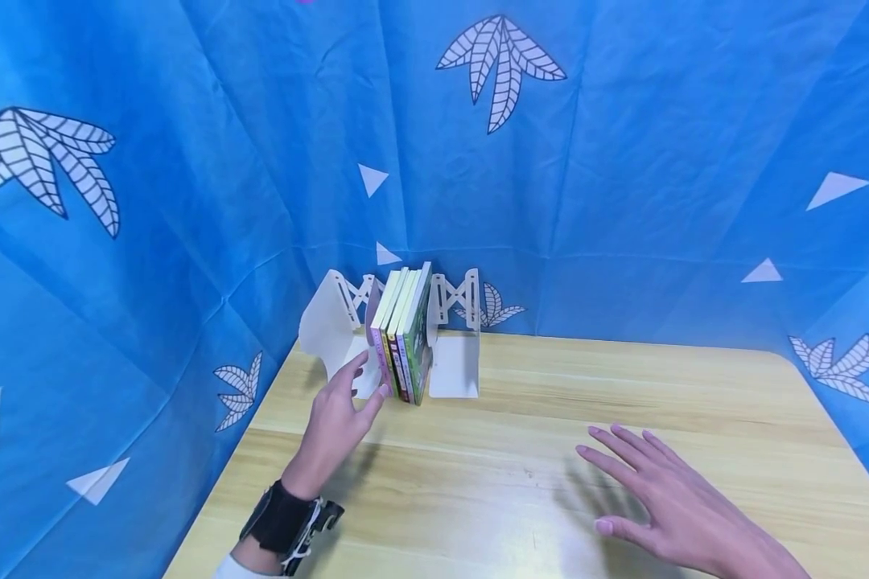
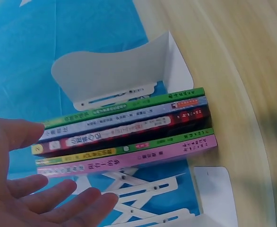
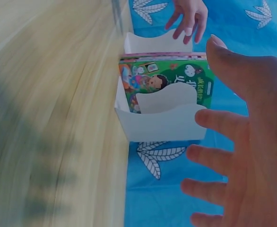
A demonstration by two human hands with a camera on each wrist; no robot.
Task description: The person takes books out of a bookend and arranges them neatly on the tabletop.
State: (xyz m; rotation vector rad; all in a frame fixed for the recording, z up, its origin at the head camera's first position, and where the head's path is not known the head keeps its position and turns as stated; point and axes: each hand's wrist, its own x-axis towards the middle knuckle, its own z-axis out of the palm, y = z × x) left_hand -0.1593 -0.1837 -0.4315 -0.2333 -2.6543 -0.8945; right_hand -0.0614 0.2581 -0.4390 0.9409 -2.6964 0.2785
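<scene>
Several thin books (image 1: 405,338) stand upright side by side in a white expandable bookend (image 1: 455,366), spines toward me. In the left wrist view their spines show pink (image 2: 176,150), green, red and pale blue. A green book cover (image 3: 150,78) with a cartoon child faces the right wrist camera. Just left of the books is my left hand (image 1: 340,414), thumb and fingers spread apart and nothing held, its thumb tip close to the near spines. Over the right part of the table hangs my right hand (image 1: 659,498), fingers extended, holding nothing.
The wooden table (image 1: 521,450) runs wide to the right of the bookend. A blue curtain (image 1: 623,161) with white leaf and triangle prints hangs behind and to the left. The bookend's left panel (image 1: 326,322) stands near the table's left edge.
</scene>
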